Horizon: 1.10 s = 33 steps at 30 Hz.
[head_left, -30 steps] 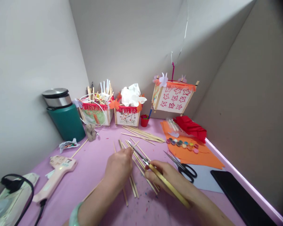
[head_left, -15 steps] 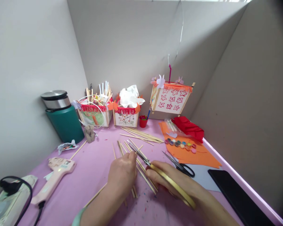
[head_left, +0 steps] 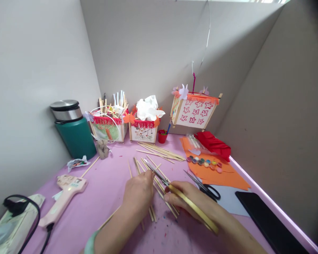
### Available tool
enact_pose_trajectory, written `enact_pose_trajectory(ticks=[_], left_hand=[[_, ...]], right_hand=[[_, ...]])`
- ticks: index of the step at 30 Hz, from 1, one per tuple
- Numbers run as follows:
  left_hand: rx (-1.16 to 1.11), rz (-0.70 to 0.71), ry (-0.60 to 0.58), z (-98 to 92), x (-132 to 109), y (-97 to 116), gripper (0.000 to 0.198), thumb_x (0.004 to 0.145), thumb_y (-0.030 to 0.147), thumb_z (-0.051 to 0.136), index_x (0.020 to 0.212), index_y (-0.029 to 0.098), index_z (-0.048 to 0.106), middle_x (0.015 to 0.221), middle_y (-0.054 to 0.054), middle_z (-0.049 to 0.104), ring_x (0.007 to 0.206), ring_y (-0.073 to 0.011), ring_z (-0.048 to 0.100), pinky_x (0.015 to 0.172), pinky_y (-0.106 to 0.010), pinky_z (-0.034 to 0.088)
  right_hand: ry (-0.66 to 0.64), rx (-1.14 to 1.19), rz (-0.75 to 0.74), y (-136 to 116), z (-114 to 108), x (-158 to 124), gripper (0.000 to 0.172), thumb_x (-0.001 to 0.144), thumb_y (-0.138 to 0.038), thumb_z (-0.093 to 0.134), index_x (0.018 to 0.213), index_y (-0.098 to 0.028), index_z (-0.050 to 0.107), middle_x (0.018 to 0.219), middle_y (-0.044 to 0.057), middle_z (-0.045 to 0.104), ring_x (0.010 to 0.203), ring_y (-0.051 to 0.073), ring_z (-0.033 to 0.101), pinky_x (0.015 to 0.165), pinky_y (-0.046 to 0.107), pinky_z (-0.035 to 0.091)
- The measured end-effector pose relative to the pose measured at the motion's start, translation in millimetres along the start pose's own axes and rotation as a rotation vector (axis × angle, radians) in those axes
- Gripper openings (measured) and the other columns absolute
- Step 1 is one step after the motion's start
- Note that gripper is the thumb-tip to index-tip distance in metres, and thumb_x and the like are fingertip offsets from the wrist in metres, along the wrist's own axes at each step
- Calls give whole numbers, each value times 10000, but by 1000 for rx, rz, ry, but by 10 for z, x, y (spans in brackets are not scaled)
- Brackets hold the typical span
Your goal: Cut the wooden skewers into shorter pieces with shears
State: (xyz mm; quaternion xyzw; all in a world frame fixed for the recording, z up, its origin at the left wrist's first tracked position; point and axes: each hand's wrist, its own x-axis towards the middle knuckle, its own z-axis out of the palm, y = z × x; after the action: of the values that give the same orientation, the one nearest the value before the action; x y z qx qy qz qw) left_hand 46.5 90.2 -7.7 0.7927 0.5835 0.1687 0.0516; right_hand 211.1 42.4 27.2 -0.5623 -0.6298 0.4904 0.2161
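My left hand (head_left: 139, 190) is closed, its fingers pinched around a thin bamboo stick (head_left: 108, 218). One end of this stick shows beyond the fingertips and the other comes out at the left of my wrist. In my right hand (head_left: 184, 195) are scissors with gold handles (head_left: 194, 207). Their silver blades point away from me and lie against the left fingertips, across the stick; how far apart they stand is hard to see. Several loose bamboo sticks (head_left: 172, 209) lie on the purple table under and between both hands.
More sticks (head_left: 161, 151) lie farther back. Black-handled scissors (head_left: 206, 188), paint pots (head_left: 204, 162), orange paper (head_left: 235, 180) and a black phone-like slab (head_left: 265, 218) are on the right. A glue gun (head_left: 66, 197), power strip (head_left: 18, 225) and green flask (head_left: 75, 134) stand left. Decorated boxes (head_left: 143, 133) and a hanging lantern (head_left: 194, 113) are behind.
The whole view has shifted slightly, so things sit a little farther right in the picture. Both hands, the stick and the scissors keep nearly the same pose.
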Motion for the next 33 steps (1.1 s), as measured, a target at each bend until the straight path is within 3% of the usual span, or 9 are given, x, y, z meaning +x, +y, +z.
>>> enact_pose_trajectory(ticks=[4,8,10,14,19,25,33], left_hand=[[-414,-42,-90,-39,107,-101,340,880,308,380,671,168,609,557,-14,565,584,-135,549,565,-234,326],[-866,-211,-436,-77,162,-189,370,839,433,369,771,162,612,422,75,350,341,-77,264,394,-213,215],[-985,-251,-553,-67,164,-208,397,815,485,378,835,160,607,415,94,335,313,-65,171,358,-213,156],[-863,-191,-395,-10,156,-195,422,818,481,381,817,140,630,417,68,401,360,-79,291,407,-205,231],[-568,-42,-182,-9,158,-183,400,851,420,376,630,167,594,502,20,520,530,-126,495,542,-226,329],[-434,46,-98,-15,132,-200,339,881,363,378,740,192,635,620,-3,618,623,-141,569,595,-224,346],[41,92,2,11,66,-179,277,905,306,353,844,229,612,785,-40,691,717,-194,637,571,-254,310]], right_hand=[[-18,22,19,28,-2,15,150,786,-304,531,743,-160,525,548,-54,456,454,59,391,409,172,268],[-27,-3,18,94,-26,22,171,770,-331,554,744,-163,537,556,-53,467,455,58,375,401,177,243],[-22,-20,17,108,-38,14,177,767,-330,556,710,-164,535,541,-52,470,455,61,376,408,179,248],[-31,45,1,89,-42,-6,194,768,-330,565,678,-168,507,511,-62,443,456,61,373,426,177,259],[-29,83,9,88,-43,-9,229,772,-363,579,685,-168,496,531,-58,443,461,61,368,429,177,267],[-72,111,-16,156,-78,12,254,799,-409,557,740,-165,521,576,-44,490,438,52,376,394,166,260],[-179,212,14,222,-157,8,342,794,-523,524,767,-183,509,602,-23,568,391,56,413,335,155,294]])
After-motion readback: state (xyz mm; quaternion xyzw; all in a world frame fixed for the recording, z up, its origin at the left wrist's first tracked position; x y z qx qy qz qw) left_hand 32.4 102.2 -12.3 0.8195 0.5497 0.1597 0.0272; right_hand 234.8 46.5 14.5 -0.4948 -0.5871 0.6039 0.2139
